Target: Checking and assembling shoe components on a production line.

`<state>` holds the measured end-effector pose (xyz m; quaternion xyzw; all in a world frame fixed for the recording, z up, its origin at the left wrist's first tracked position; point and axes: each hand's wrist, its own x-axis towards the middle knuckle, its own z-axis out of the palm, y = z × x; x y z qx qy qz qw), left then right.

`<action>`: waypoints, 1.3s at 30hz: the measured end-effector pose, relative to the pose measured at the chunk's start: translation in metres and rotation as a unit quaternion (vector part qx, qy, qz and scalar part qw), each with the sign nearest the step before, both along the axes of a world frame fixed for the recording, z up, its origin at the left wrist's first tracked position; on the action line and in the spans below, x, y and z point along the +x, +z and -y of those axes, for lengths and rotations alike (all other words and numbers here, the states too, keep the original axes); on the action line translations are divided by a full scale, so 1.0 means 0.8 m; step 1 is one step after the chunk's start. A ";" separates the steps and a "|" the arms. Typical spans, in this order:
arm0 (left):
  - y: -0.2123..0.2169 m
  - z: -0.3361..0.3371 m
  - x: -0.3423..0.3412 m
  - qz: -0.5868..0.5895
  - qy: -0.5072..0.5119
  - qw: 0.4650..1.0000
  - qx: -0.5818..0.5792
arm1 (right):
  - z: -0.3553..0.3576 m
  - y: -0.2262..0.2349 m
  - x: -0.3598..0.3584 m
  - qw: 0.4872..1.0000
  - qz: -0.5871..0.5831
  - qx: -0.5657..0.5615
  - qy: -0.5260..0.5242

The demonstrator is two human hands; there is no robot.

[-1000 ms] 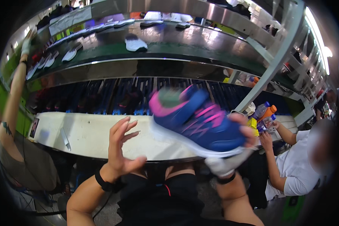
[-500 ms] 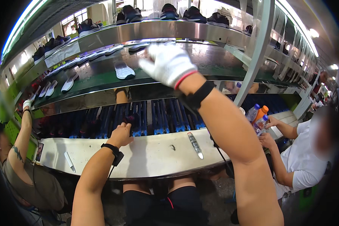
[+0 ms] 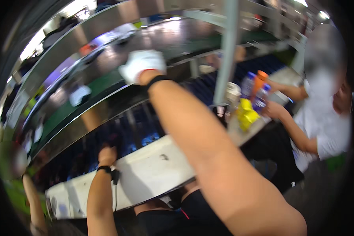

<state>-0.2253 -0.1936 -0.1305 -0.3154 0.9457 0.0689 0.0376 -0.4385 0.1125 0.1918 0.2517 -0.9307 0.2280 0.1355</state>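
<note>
To your right, a person in a white shirt (image 3: 326, 129) sits by bottles (image 3: 255, 88) and a yellow packet (image 3: 247, 114). A grey post (image 3: 226, 51) rises beyond the pale bench (image 3: 153, 173).

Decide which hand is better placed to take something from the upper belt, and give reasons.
Right. The gloved right hand is raised at the upper belt; the left hand rests low by the white table.

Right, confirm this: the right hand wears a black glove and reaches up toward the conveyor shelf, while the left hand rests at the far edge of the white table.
One thing is off: the glove on the right hand is white, not black, as the head view shows. The rest stands: it reaches up toward the conveyor shelf, and the left hand rests at the far edge of the white table.
</note>
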 end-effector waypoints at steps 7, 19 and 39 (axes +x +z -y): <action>-0.001 0.049 0.035 -0.153 -0.062 0.983 -0.076 | 0.021 -0.009 0.002 0.999 -0.031 0.000 0.011; 0.087 -0.077 0.244 -0.329 0.012 0.868 0.373 | 0.017 0.002 0.005 0.996 -0.029 0.060 0.056; 0.144 -0.285 0.217 -0.466 -0.275 0.829 0.139 | 0.042 -0.085 0.115 0.860 -0.246 -0.244 0.375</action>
